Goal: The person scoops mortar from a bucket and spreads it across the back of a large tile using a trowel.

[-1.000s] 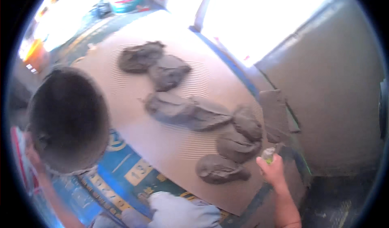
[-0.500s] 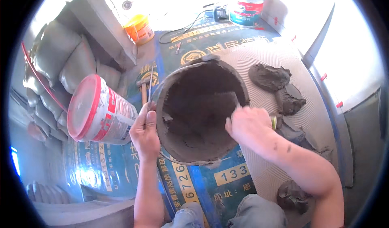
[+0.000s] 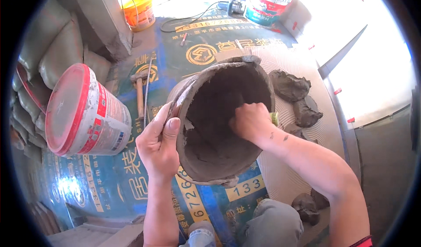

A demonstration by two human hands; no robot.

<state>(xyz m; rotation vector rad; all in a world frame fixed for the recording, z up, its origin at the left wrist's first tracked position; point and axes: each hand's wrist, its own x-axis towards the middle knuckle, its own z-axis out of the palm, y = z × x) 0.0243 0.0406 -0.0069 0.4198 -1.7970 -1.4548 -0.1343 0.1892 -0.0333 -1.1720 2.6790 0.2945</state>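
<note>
A mortar-caked bucket (image 3: 206, 177) is tipped toward me in the middle, with grey mortar (image 3: 219, 144) coating its inside. My left hand (image 3: 162, 146) grips the bucket's left rim, thumb on the near side. Inside the bucket's mouth, toward its right side, my right hand (image 3: 254, 124) is closed round a trowel. Only the yellow-green end of the trowel's handle (image 3: 274, 118) shows behind the fist; the blade is hidden. To the right, thick mortar lumps (image 3: 290, 85) sit on a panel with combed mortar (image 3: 280, 163).
At left stands a red-lidded white bucket (image 3: 103, 119), beside a hammer (image 3: 139, 95) and a thin rod (image 3: 147, 89). Stacked sacks (image 3: 52, 45) fill the far left. Farther off are a yellow bucket (image 3: 139, 14), a corded power tool (image 3: 234, 5) and a white-and-teal bucket (image 3: 265, 10). Printed blue sheeting (image 3: 118, 168) covers the floor.
My right hand has moved left and deeper into the bucket, and the trowel blade has gone out of sight. The view has shifted, so the surroundings sit farther left.
</note>
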